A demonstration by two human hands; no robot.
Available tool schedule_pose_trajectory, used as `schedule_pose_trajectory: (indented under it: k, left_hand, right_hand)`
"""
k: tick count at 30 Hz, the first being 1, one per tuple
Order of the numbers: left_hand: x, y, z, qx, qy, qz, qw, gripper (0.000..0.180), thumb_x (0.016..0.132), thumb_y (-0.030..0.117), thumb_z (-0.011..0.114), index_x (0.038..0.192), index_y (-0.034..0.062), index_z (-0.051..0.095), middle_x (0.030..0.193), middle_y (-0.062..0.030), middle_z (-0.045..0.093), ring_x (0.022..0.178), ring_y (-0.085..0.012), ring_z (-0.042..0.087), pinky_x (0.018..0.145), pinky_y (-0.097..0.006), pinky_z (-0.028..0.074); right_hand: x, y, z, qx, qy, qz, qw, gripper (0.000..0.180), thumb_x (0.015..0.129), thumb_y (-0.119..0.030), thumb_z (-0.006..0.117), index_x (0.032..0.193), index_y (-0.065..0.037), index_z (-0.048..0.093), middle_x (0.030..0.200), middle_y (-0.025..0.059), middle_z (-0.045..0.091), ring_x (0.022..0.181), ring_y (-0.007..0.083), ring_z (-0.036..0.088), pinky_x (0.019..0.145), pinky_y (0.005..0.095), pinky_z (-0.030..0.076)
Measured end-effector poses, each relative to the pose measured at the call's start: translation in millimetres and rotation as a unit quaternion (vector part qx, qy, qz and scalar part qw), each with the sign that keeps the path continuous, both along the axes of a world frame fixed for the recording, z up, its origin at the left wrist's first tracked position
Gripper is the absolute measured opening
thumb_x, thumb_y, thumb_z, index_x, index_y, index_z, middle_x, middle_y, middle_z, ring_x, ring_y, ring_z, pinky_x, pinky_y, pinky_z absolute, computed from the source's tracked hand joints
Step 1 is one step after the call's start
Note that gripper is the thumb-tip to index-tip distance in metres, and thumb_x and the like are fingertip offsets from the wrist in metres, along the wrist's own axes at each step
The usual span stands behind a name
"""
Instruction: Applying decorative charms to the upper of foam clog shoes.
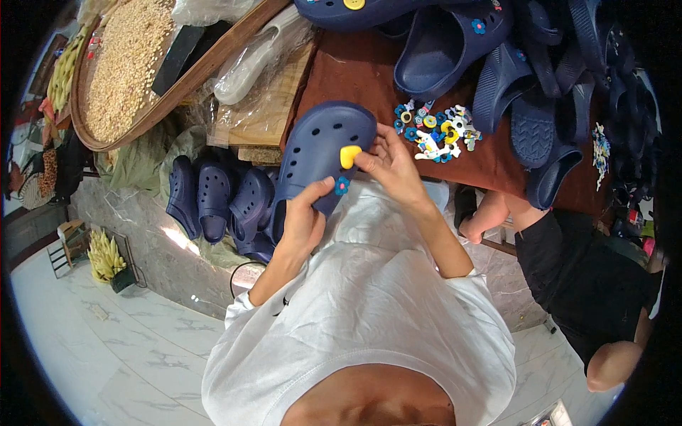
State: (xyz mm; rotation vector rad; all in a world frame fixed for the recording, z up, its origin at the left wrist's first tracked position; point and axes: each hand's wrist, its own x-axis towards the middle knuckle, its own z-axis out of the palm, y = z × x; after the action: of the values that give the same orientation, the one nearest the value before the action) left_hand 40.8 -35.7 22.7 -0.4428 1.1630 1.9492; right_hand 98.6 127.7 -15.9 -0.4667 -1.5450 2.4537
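My left hand [302, 226] grips a navy clog [321, 138] near its heel-side opening, thumb on top. The clog's rounded, perforated toe points away from me. On its upper sits a yellow shoe charm [349, 155], with my right hand [395, 174] closed at it. The right thumb presses against the charm's edge; the other fingers curl around the clog's side, partly hidden. Close to my left thumb, a blue flower charm [342, 186] with a pink centre is set in the clog. Right of the clog, loose charms [442, 133] in several colours lie in a pile.
A brown cloth [348, 67] covers the table. Navy clogs [455, 50] crowd its far right; more clogs [214, 202] stand at lower left. A wooden-rimmed tray [117, 138] of pale grains is far left. Another person's leg in black shorts [568, 263] is at right.
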Motion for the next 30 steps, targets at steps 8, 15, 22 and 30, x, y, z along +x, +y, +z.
schedule_pose_trajectory:
  k: [8,15,22,30]
  left_hand:
    - [-15.2,-11.1,11.4,0.063,-0.01,0.107,0.992,0.017,0.081,0.0,0.06,0.098,-0.0043,0.061,0.098,-0.0119,0.063,0.091,-0.0215,0.062,0.087,-0.033,0.049]
    - [-6.2,-19.1,22.2,0.07,0.018,0.122,0.99,0.025,0.081,-0.001,0.06,0.105,-0.0066,0.058,0.102,-0.0131,0.063,0.092,-0.0226,0.063,0.089,-0.034,0.049]
    - [-6.7,-23.0,26.4,0.057,0.043,0.126,0.989,0.029,0.08,-0.002,0.059,0.108,-0.006,0.055,0.106,-0.0155,0.063,0.097,-0.0268,0.063,0.093,-0.041,0.048]
    - [-10.1,-10.2,27.9,0.074,0.037,0.101,0.991,0.03,0.08,-0.001,0.06,0.109,-0.008,0.055,0.106,-0.0149,0.062,0.096,-0.0246,0.062,0.091,-0.035,0.048]
  right_hand:
    - [13.7,42.5,13.6,0.112,-0.024,-0.049,0.992,0.035,0.094,-0.013,0.058,0.124,0.0,0.051,0.119,0.0085,0.056,0.108,0.0163,0.056,0.093,0.0285,0.046]
    - [25.5,47.4,23.4,0.117,-0.021,-0.061,0.991,0.028,0.092,-0.009,0.06,0.118,0.001,0.054,0.111,0.0055,0.058,0.103,0.0113,0.056,0.093,0.0246,0.044]
    - [38.9,45.2,25.3,0.134,-0.015,-0.072,0.988,0.025,0.093,-0.009,0.058,0.115,0.001,0.056,0.109,0.0041,0.059,0.101,0.0101,0.055,0.092,0.0238,0.044]
    - [40.8,41.3,21.2,0.151,-0.029,-0.077,0.985,0.025,0.092,-0.009,0.059,0.115,0.0,0.057,0.109,0.0036,0.059,0.099,0.0098,0.055,0.09,0.0242,0.045]
